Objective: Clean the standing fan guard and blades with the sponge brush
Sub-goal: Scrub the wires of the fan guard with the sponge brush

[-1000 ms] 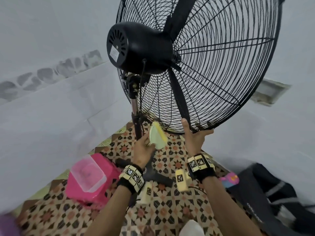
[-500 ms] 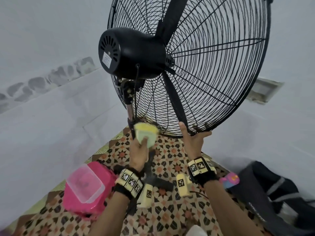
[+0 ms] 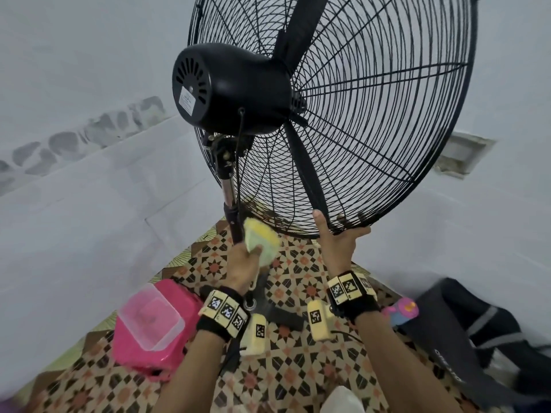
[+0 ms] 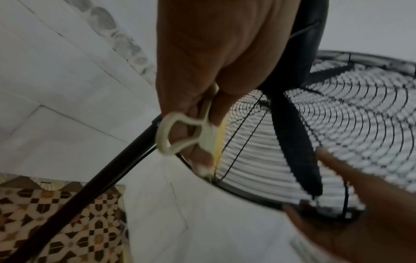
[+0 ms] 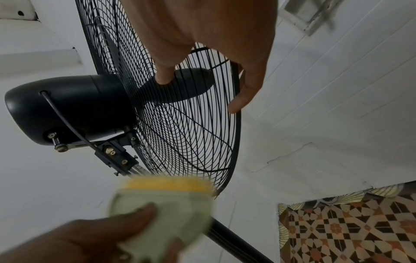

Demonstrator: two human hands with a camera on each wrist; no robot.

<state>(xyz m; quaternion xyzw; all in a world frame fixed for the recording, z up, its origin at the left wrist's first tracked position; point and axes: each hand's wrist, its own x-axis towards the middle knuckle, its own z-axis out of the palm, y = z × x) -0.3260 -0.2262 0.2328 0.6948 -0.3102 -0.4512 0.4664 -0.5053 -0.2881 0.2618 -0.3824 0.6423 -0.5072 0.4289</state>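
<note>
Sponge brush [image 3: 262,244] sits low in the head view, gripped in the left hand [image 3: 243,268], its yellow pad turned up toward the bottom edge of the fan guard [image 3: 387,129] and just right of the black pole [image 3: 234,222]; whether pad and wire already touch cannot be told from this angle; the right hand [image 3: 340,245] steadies the guard at its lowest rim, thumb up against the near wires, other digits hooked round the far side; one of the blades [image 3: 307,171] hangs down inside the cage just above that hand; a pink tub [image 3: 155,326] stands on the tiled floor [image 3: 298,383] to the near left, within reach for a rinse; from the left wrist, the fingers [image 4: 200,156] are curled tight round the pale looped handle [image 4: 178,133], a sliver of yellow showing at the guard's bottom rim [image 4: 247,194], so the grip looks firm enough to press; from the right wrist, the right hand's fingers [image 5: 245,96] are spread, pinching the rim wire between thumb and the rest, while the blurred brush hovers below the cage. To do this stroke well, I would judge: keep that right-hand brace fixed so the head does not swing, lay the pad flat across several wires, and sweep along the rim's curve with light, even pressure, working toward the bracing hand; the blades behind the wires probably need the pad's edge pushed between gaps.
</note>
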